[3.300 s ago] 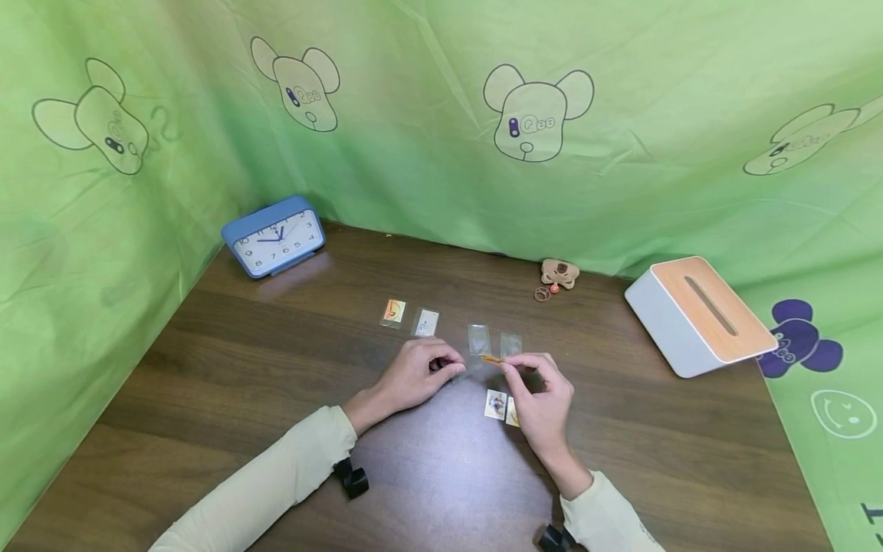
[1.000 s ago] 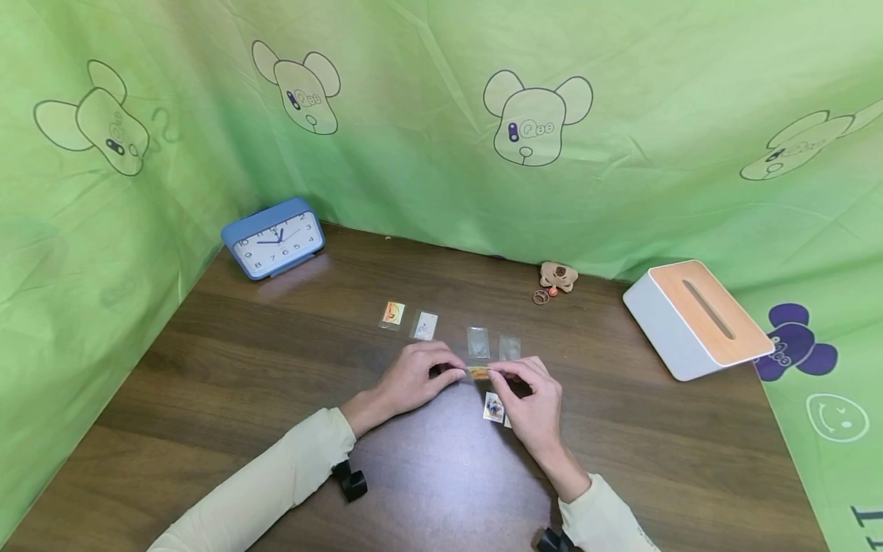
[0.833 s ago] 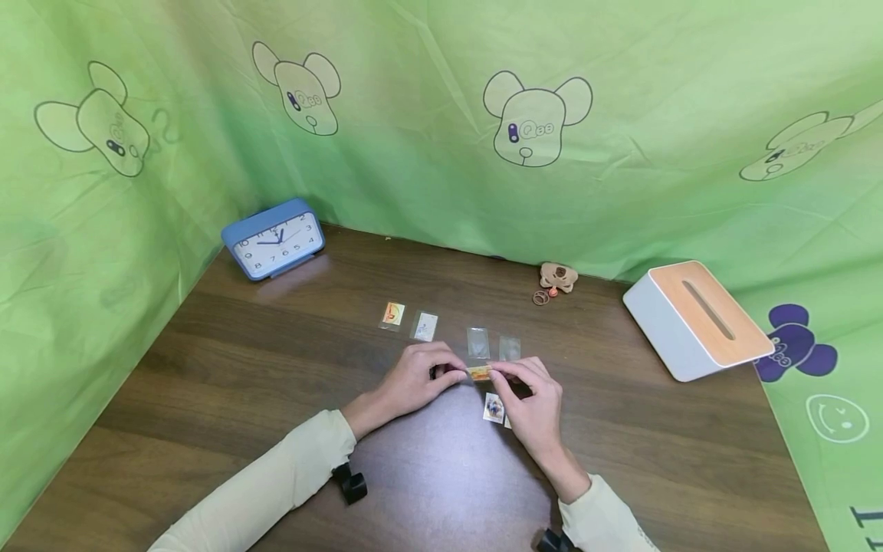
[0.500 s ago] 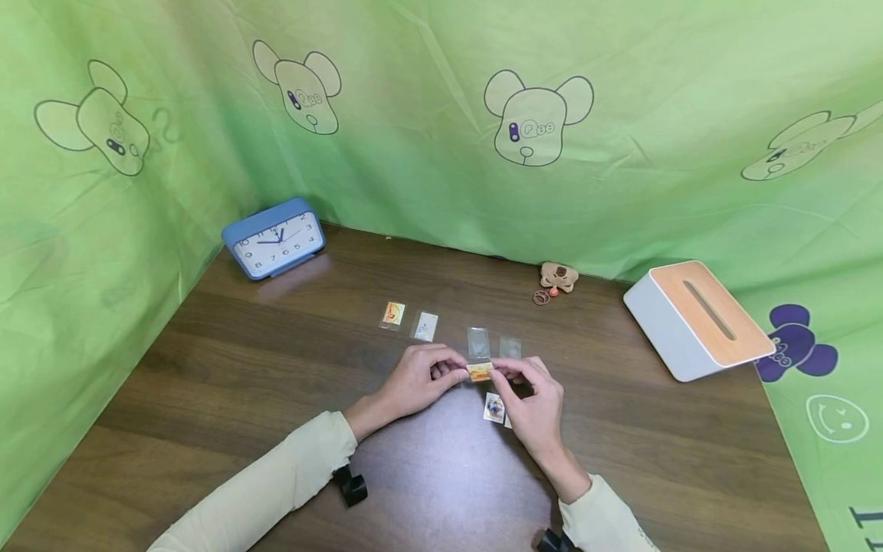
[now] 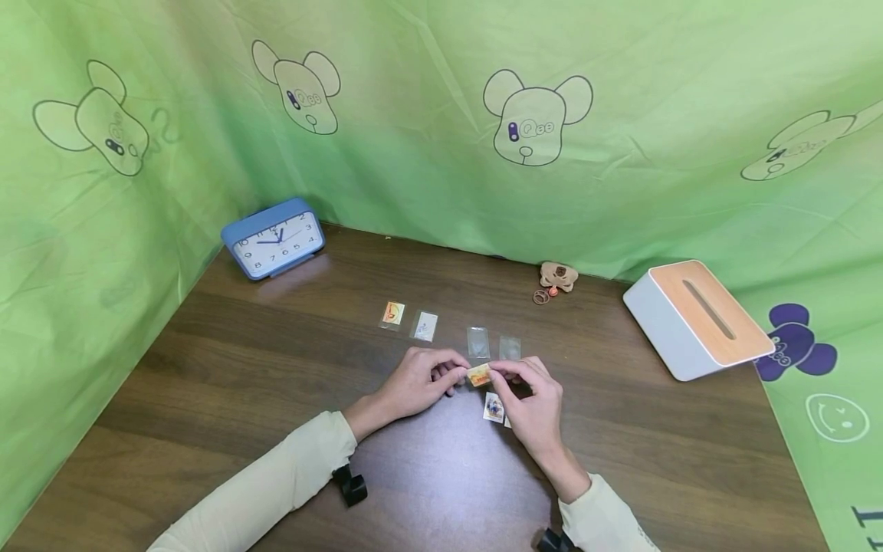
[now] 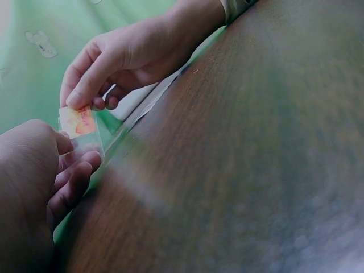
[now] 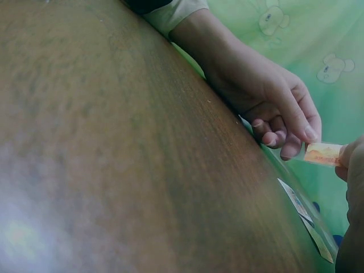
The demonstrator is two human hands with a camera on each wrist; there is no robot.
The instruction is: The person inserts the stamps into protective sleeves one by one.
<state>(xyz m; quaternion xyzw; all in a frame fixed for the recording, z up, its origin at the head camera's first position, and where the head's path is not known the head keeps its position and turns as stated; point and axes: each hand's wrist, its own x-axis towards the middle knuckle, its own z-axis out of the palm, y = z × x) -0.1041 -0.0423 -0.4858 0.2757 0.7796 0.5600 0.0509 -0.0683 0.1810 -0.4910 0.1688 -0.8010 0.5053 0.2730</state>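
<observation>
Between both hands, just above the table, is a small orange and yellow stamp (image 5: 479,374). In the left wrist view the stamp sits partly inside a clear plastic sleeve (image 6: 85,145). My left hand (image 5: 422,379) pinches the sleeve at its left end. With thumb and forefinger, my right hand (image 5: 533,399) pinches the stamp's right end. A second stamp (image 5: 494,407) lies near the right hand, and another beside it is mostly hidden by that hand. Past the hands lie two clear sleeves without pictures, a left sleeve (image 5: 477,342) and a right sleeve (image 5: 510,348).
Farther left lie a sleeved orange stamp (image 5: 393,313) and a sleeved white stamp (image 5: 425,326). A blue clock (image 5: 276,239) stands at the back left. At the back right are a bear-shaped trinket (image 5: 559,277) and a tissue box (image 5: 697,320). Green cloth (image 5: 414,153) surrounds the wooden table (image 5: 276,368).
The right hand has brought the stamp left to the sleeve in the left hand. In the last second the stamp has tilted, showing more of its face, and the left hand's fingers have shifted slightly.
</observation>
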